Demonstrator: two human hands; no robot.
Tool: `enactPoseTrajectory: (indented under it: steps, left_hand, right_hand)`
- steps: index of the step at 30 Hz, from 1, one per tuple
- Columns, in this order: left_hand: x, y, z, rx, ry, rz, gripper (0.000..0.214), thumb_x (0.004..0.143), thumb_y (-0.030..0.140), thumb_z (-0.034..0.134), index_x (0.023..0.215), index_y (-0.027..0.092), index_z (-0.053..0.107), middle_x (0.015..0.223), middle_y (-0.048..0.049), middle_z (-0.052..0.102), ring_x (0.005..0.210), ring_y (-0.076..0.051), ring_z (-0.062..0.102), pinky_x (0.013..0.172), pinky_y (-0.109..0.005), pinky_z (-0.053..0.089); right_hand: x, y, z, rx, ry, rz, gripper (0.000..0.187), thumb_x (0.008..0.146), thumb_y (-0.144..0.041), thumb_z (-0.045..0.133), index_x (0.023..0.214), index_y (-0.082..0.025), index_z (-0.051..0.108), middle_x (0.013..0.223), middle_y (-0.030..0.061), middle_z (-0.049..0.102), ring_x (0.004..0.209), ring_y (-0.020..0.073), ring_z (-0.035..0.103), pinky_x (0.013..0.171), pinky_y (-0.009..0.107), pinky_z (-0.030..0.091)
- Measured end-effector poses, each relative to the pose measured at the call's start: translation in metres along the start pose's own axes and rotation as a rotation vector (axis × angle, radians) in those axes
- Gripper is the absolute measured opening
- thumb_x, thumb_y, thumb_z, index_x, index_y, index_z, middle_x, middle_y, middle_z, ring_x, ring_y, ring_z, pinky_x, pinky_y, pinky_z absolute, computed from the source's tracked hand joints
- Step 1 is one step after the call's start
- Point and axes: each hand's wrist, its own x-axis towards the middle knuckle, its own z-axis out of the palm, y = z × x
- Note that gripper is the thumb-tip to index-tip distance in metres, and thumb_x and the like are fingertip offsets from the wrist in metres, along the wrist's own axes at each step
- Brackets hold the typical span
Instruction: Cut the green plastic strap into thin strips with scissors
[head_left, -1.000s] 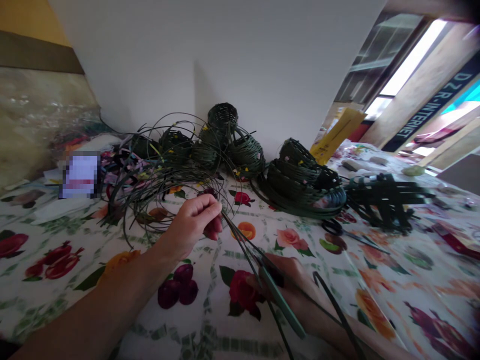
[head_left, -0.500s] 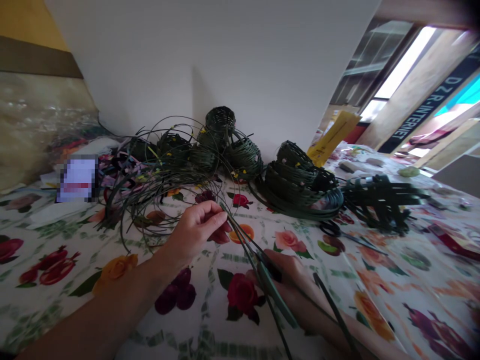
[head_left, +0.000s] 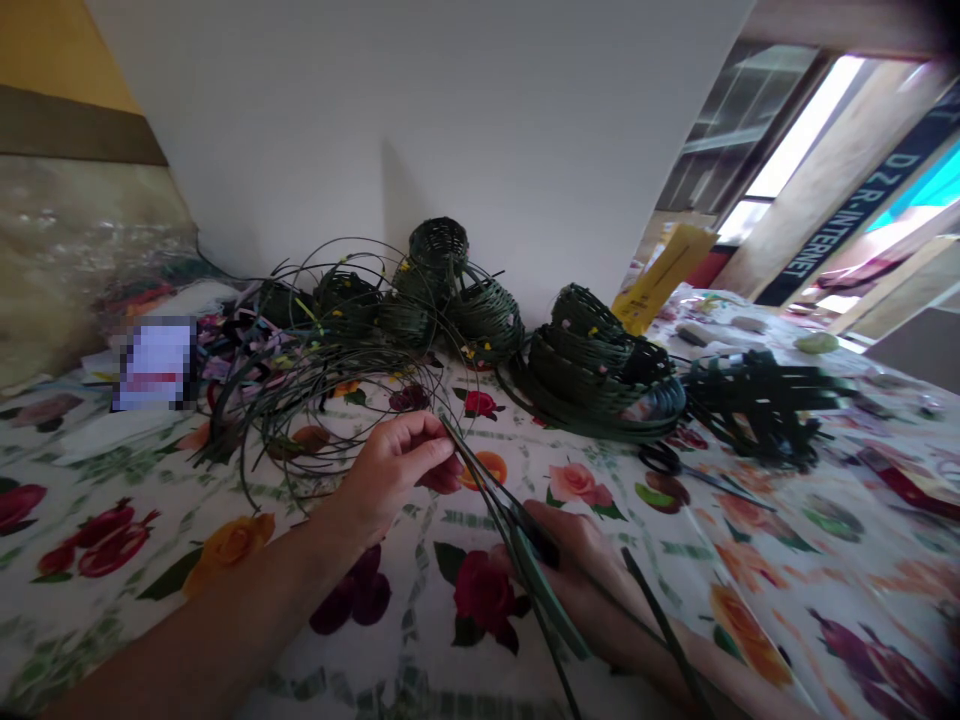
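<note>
Lower centre, fingers: the left hand was curled, its fingers clenched on the upper ends of the green strips. The right hand grasped the same strips lower down, though its fingers were partly hidden behind them.

Strips: they ran in a narrow, slanting sheaf between the hands, above the tablecloth and not resting on it.

Handling: a firm hold at both ends appeared best, keeping the flat faces aligned and the strips from twisting or springing apart.

Texture: the strips looked flat, smooth and faintly glossy, springy enough to hold long curves.

Upper centre, table back: rounded, open-weave baskets stood clustered against the white wall, with loose ends curving out into wiry coils at left.

Right of centre, tabletop: a dark bundle of straight strips lay beyond black-handled scissors.

Upper right, table edge: a yellow envelope stood tilted near the wall.
</note>
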Motion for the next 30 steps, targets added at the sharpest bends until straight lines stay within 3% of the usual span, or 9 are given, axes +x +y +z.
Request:
enactPoseTrajectory:
  steps: [12,19,30]
  left_hand:
    - [-0.001,-0.006,0.005,-0.072,-0.043,-0.065,0.012,0.077,0.024,0.067,0.071,0.015,0.061,0.063,0.0004,0.067,0.054,-0.011,0.062,0.057,-0.023,0.051]
    - [0.0,-0.009,0.005,-0.12,-0.041,-0.126,0.01,0.077,0.023,0.067,0.072,0.016,0.062,0.063,0.0006,0.066,0.054,-0.01,0.062,0.057,-0.023,0.051]
    - [0.006,-0.014,0.0,-0.149,-0.006,-0.194,0.012,0.08,0.024,0.067,0.072,0.017,0.061,0.067,-0.0001,0.066,0.059,-0.011,0.062,0.061,-0.023,0.05]
  right_hand:
    - [0.0,-0.003,-0.005,-0.022,-0.031,0.003,0.035,0.085,-0.048,0.059,0.07,-0.019,0.048,0.06,-0.0052,0.047,0.055,0.0107,0.039,0.047,0.022,0.029]
    - [0.0,-0.006,-0.007,0.096,-0.064,-0.018,0.031,0.086,-0.043,0.059,0.07,-0.019,0.049,0.061,-0.0053,0.043,0.057,0.0111,0.036,0.049,0.023,0.029]
    - [0.017,-0.003,0.001,-0.01,0.002,0.019,0.044,0.081,-0.05,0.063,0.057,-0.018,0.045,0.053,-0.0051,0.04,0.052,0.0098,0.032,0.046,0.023,0.023]
